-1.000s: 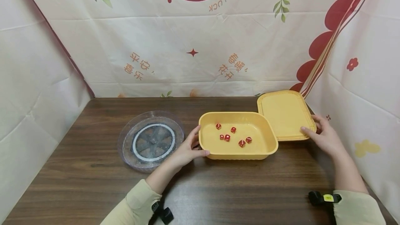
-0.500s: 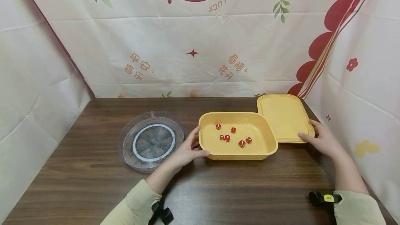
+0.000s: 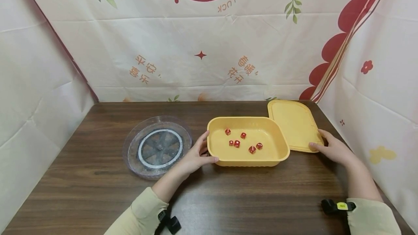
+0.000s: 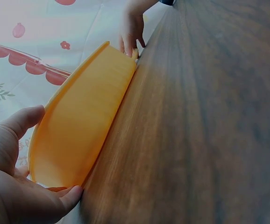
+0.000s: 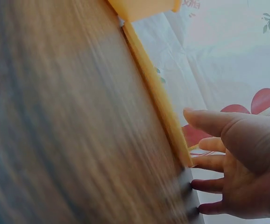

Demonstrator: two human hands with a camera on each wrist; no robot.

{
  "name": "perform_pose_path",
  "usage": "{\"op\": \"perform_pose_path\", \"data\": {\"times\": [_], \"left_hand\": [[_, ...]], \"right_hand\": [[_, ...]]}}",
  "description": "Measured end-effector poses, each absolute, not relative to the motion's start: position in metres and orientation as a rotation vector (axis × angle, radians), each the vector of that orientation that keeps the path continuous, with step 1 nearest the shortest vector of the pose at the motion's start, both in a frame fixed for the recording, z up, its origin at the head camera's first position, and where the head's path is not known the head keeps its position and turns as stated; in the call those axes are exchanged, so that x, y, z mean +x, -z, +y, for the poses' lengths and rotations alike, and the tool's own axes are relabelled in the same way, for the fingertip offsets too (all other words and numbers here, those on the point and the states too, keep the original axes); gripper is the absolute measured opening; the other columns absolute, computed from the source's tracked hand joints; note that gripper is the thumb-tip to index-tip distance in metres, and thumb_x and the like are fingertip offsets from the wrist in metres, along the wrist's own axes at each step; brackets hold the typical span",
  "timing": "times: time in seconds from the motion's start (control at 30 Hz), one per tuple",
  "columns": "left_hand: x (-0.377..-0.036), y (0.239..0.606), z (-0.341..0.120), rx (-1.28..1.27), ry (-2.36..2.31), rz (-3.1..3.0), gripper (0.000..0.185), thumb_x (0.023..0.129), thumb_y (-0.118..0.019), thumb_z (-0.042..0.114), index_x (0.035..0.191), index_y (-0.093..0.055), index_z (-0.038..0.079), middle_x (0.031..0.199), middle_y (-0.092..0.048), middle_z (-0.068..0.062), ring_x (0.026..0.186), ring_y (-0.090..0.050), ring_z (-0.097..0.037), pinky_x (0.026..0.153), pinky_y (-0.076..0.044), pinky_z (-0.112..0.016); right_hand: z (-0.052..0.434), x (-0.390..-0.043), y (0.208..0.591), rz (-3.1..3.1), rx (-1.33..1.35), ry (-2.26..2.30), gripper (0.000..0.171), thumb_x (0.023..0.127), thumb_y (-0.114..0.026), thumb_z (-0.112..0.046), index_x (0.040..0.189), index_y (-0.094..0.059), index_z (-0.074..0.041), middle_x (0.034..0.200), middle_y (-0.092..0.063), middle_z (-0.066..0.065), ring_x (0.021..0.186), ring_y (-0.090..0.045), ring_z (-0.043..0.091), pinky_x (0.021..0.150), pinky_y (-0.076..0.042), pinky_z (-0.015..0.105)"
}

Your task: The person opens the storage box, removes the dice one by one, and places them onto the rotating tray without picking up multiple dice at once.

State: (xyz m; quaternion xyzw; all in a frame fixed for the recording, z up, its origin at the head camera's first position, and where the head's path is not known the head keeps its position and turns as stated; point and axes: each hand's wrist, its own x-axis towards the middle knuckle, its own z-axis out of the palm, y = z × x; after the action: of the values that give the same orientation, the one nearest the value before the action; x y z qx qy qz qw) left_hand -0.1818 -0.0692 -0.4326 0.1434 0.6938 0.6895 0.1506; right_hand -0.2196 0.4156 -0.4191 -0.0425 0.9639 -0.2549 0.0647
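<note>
In the head view my left hand (image 3: 195, 157) grips the left end of a yellow plastic box (image 3: 249, 163). Its thumb lies at the front rim and its fingers reach along the end wall; the left wrist view shows a finger at the bottom corner. Several red dice (image 3: 236, 143) lie inside. Behind and right of the box, a flat yellow lid (image 3: 292, 126) lies on the table, partly hidden by the box. My right hand (image 3: 334, 148) is at its right edge. In the right wrist view its fairly straight fingers (image 5: 209, 162) meet the lid's edge, the thumb above.
A round clear plastic tray (image 3: 130, 168) with a white ring stands left of the box. All of this is on a dark wooden table (image 3: 248, 202). A printed white cloth (image 3: 202, 35) hangs behind it and along both sides.
My right hand has moved left and nearer, and the lid has shifted the same way, further behind the box. The left hand, box and dice have stayed put.
</note>
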Motion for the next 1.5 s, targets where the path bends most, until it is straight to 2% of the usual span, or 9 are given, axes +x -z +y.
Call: {"op": "perform_pose_path", "data": {"times": [0.37, 0.73, 1.5], "left_hand": [[-0.181, 0.432, -0.069, 0.414, -1.967, 2.005, 0.096, 0.081, -0.075, 0.005, 0.154, -0.012, 0.013, 0.150, -0.028, -0.023, 0.137, -0.028, -0.035, 0.108, -0.028, -0.046], [-0.181, 0.430, -0.069, 0.417, -1.933, 2.041, 0.096, 0.081, -0.075, 0.007, 0.154, -0.013, 0.012, 0.149, -0.029, -0.023, 0.137, -0.029, -0.035, 0.108, -0.028, -0.047], [-0.179, 0.420, -0.072, 0.398, -1.856, 2.088, 0.096, 0.081, -0.075, 0.008, 0.154, -0.012, 0.009, 0.147, -0.030, -0.028, 0.132, -0.035, -0.042, 0.105, -0.033, -0.050]], "right_hand": [[0.412, -0.219, 0.424, 2.929, -0.265, 0.637, 0.080, 0.094, -0.058, -0.040, 0.137, -0.028, 0.021, 0.134, -0.027, 0.047, 0.122, -0.023, 0.062, 0.094, -0.021, 0.071], [0.410, -0.218, 0.425, 2.956, -0.252, 0.588, 0.078, 0.095, -0.057, -0.040, 0.135, -0.030, 0.021, 0.132, -0.028, 0.048, 0.121, -0.023, 0.062, 0.091, -0.016, 0.074], [0.408, -0.218, 0.424, 2.968, -0.233, 0.575, 0.076, 0.094, -0.057, -0.041, 0.134, -0.032, 0.019, 0.131, -0.032, 0.046, 0.120, -0.025, 0.060, 0.090, -0.016, 0.073]]}}
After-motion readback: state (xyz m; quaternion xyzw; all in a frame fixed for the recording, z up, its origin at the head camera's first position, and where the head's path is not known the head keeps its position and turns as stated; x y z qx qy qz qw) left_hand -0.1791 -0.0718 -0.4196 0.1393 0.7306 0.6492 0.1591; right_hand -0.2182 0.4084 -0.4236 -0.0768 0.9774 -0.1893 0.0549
